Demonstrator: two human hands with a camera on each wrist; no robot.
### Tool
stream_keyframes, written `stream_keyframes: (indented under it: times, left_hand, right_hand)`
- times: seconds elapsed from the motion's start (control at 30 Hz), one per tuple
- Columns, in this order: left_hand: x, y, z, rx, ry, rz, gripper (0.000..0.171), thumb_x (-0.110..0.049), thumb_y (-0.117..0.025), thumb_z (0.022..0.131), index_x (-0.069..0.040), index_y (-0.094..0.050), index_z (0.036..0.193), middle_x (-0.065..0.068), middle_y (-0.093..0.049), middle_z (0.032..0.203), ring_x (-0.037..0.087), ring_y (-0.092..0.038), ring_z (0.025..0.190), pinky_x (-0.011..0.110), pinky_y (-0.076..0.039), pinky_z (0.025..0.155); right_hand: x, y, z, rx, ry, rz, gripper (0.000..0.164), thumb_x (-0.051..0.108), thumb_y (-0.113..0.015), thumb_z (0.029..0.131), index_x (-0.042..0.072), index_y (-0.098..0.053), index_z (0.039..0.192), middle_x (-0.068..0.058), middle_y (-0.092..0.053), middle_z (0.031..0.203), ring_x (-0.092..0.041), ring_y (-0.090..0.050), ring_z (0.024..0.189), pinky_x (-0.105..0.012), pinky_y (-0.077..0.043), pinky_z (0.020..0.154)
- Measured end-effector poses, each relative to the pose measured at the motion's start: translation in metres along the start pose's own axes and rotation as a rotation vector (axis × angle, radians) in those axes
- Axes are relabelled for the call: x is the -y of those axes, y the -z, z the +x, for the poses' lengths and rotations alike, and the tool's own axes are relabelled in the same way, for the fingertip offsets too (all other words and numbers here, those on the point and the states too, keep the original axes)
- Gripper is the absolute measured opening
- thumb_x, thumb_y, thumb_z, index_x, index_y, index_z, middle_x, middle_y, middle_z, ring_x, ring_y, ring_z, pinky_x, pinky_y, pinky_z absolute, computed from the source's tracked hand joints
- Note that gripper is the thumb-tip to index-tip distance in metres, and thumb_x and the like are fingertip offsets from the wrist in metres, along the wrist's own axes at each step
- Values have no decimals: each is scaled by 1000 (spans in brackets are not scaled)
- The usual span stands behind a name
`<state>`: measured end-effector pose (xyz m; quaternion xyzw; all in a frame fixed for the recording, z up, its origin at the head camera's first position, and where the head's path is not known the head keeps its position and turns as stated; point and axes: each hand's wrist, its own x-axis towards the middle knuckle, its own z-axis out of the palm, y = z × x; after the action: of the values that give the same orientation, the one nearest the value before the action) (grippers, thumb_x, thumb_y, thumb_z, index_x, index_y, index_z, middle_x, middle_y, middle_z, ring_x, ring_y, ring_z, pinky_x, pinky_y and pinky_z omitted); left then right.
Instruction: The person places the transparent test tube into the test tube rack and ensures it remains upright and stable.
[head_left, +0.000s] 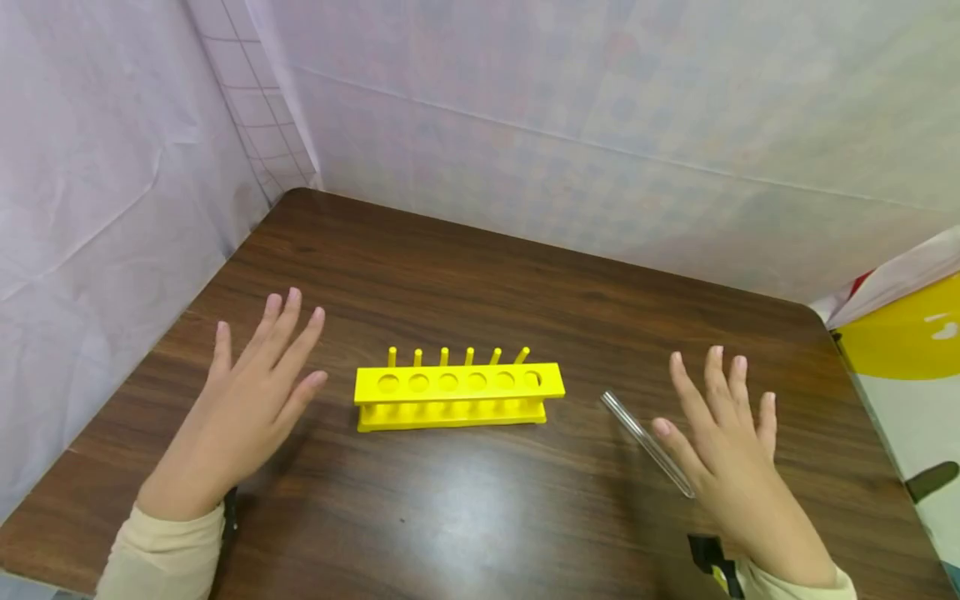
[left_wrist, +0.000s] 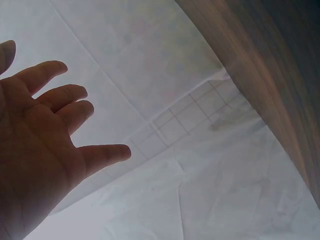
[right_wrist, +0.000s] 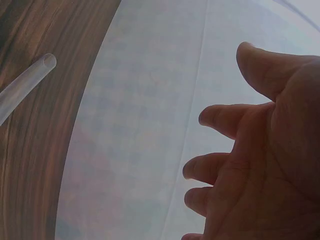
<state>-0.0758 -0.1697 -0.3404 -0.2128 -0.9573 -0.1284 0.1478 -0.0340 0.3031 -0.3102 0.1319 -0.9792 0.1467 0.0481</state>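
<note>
A yellow test tube rack (head_left: 459, 383) stands mid-table, with a row of round holes in its top and several short pegs behind. Right of it, a clear glass test tube (head_left: 647, 443) lies slantwise on the wood, its open mouth (right_wrist: 49, 61) showing in the right wrist view. My right hand (head_left: 723, 442) is spread beside the tube, thumb near it and overlapping its lower end in the head view. To the left of the rack, my left hand (head_left: 251, 400) has its fingers spread. Both palms hold nothing.
The dark wood-grain table (head_left: 480, 250) has rounded back corners. White sheets (head_left: 600, 108) hang behind it and along the left side. A yellow printed panel (head_left: 907, 333) is beyond the right edge. A black strap piece (head_left: 708, 554) sits by the right wrist.
</note>
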Motion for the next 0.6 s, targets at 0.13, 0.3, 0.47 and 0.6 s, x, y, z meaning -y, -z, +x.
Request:
stream_keyframes:
  times: [0.13, 0.3, 0.47, 0.6]
  left_hand:
    - [-2, -3, 1, 10, -20, -11, 63, -34, -45, 101, -13, -16, 153, 7, 2, 159, 27, -3, 145, 65, 3, 108]
    - [-5, -6, 3, 32, -34, -35, 64, -34, -45, 101, -13, -16, 153, 9, -1, 159, 27, -4, 145, 65, -1, 109]
    - [-6, -8, 3, 50, -51, -48, 64, -34, -46, 101, -13, -16, 153, 9, -5, 159, 26, -6, 145, 64, -3, 109]
    - [-8, -11, 4, 66, -64, -56, 64, -36, -46, 100, -13, -18, 152, 8, -8, 159, 25, -9, 145, 63, -4, 110]
  right_hand:
    - [0, -2, 1, 4, 10, 4, 70, 31, -49, 100, 21, -5, 154, -9, 15, 156, -26, 23, 140, -56, 28, 101]
    - [0, -4, 2, 10, 31, 8, 69, 31, -49, 100, 20, -6, 153, -9, 5, 158, -24, 13, 143, -54, 27, 103]
    - [0, -6, 3, 22, 27, -14, 70, 31, -49, 100, 19, -5, 153, -10, -2, 158, -24, 4, 145, -56, 23, 105]
    - [-1, -8, 3, 26, 24, -30, 71, 32, -49, 100, 17, -5, 153, -10, -7, 157, -25, -4, 145, -58, 18, 107]
